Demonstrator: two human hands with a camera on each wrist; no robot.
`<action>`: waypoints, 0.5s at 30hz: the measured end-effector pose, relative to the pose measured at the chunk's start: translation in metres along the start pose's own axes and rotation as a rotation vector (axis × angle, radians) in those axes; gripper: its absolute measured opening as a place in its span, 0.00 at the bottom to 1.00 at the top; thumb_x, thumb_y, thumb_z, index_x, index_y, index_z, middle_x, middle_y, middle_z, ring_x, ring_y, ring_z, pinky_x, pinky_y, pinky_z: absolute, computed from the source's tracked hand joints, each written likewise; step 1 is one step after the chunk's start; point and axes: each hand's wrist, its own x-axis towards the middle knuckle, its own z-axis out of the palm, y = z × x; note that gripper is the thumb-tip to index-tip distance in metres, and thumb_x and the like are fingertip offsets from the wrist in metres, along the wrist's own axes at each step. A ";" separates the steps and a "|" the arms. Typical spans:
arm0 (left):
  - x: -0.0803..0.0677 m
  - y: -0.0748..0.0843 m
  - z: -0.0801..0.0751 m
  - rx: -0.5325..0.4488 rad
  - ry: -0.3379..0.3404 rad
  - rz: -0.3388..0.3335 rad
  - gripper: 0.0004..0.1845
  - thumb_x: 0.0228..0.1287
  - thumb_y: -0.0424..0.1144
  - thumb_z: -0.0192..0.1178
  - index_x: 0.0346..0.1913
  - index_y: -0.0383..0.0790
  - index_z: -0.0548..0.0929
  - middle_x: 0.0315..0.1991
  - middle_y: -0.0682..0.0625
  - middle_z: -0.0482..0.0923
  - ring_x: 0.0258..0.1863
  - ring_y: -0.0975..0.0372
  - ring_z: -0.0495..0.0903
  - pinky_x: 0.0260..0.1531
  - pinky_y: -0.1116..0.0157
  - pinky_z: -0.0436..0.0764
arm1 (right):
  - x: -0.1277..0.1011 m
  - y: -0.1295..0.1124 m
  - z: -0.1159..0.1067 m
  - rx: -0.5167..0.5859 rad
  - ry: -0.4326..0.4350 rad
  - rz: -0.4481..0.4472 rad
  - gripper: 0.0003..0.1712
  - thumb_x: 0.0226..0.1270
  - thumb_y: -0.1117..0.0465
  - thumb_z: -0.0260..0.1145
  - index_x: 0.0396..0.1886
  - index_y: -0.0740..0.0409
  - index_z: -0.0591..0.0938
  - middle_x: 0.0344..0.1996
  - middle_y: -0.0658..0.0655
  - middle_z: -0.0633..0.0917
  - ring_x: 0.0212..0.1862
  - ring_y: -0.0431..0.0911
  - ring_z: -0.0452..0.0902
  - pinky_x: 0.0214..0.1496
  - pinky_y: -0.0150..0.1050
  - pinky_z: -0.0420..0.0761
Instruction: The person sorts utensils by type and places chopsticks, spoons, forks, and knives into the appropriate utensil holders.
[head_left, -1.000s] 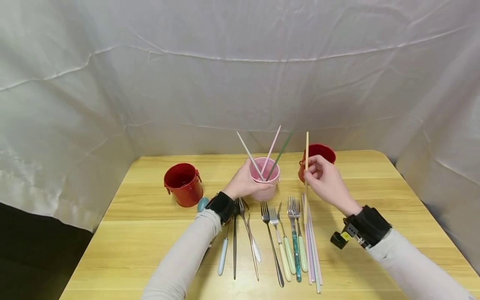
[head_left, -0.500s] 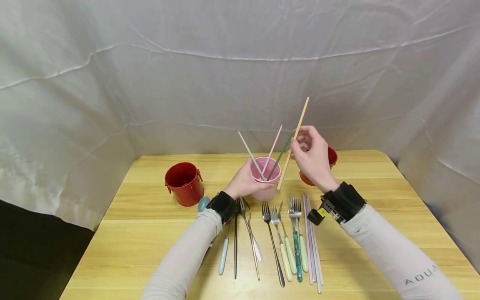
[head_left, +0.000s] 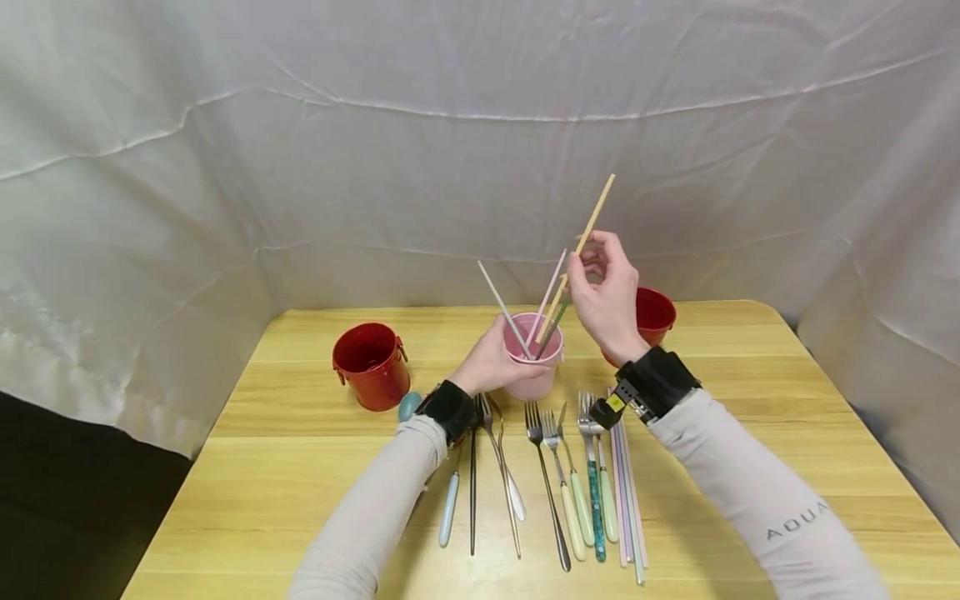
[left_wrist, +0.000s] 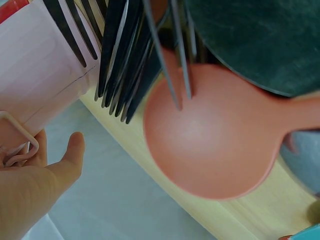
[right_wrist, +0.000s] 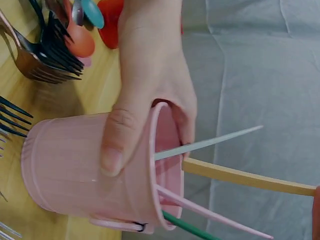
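While the left hand [head_left: 491, 364] grips the pink cup [head_left: 531, 367] at the centre of the frame, thumb and fingers curled round its wall, the right hand [head_left: 603, 300] pinches a beige chopstick [head_left: 587, 225] just above and right of it, tilted, with its lower tip at the cup's rim. Three more chopsticks [head_left: 504, 310] lean inside the cup, and on the desk [head_left: 300, 433] below lie forks [head_left: 558, 475], spoons and loose chopsticks, with a red cup [head_left: 367, 367] at the left
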 end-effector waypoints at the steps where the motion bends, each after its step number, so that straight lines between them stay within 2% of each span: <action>1: 0.000 0.000 0.000 0.003 0.002 -0.002 0.49 0.47 0.35 0.80 0.70 0.36 0.62 0.63 0.40 0.75 0.63 0.48 0.77 0.69 0.47 0.73 | -0.001 0.002 0.000 -0.055 -0.042 0.023 0.16 0.74 0.66 0.60 0.57 0.67 0.75 0.39 0.66 0.85 0.36 0.49 0.84 0.39 0.30 0.85; 5: 0.003 -0.001 0.000 -0.001 -0.001 0.013 0.49 0.46 0.34 0.80 0.71 0.37 0.62 0.64 0.41 0.75 0.63 0.48 0.76 0.69 0.48 0.73 | -0.008 0.012 -0.005 -0.299 -0.227 0.122 0.21 0.74 0.59 0.60 0.62 0.63 0.75 0.43 0.64 0.86 0.43 0.54 0.84 0.47 0.44 0.84; 7: 0.004 -0.002 0.000 -0.009 -0.006 0.021 0.49 0.47 0.35 0.80 0.71 0.38 0.62 0.64 0.41 0.75 0.63 0.49 0.76 0.69 0.49 0.73 | -0.014 0.019 -0.009 -0.360 -0.274 0.154 0.21 0.73 0.60 0.59 0.62 0.63 0.76 0.42 0.64 0.86 0.43 0.55 0.84 0.47 0.47 0.83; 15: 0.005 -0.003 -0.001 0.032 0.003 0.034 0.49 0.47 0.34 0.80 0.71 0.37 0.63 0.63 0.43 0.76 0.61 0.52 0.78 0.66 0.56 0.76 | -0.041 0.039 -0.023 -0.372 -0.257 0.151 0.14 0.66 0.66 0.56 0.47 0.62 0.82 0.35 0.62 0.86 0.36 0.51 0.81 0.38 0.35 0.76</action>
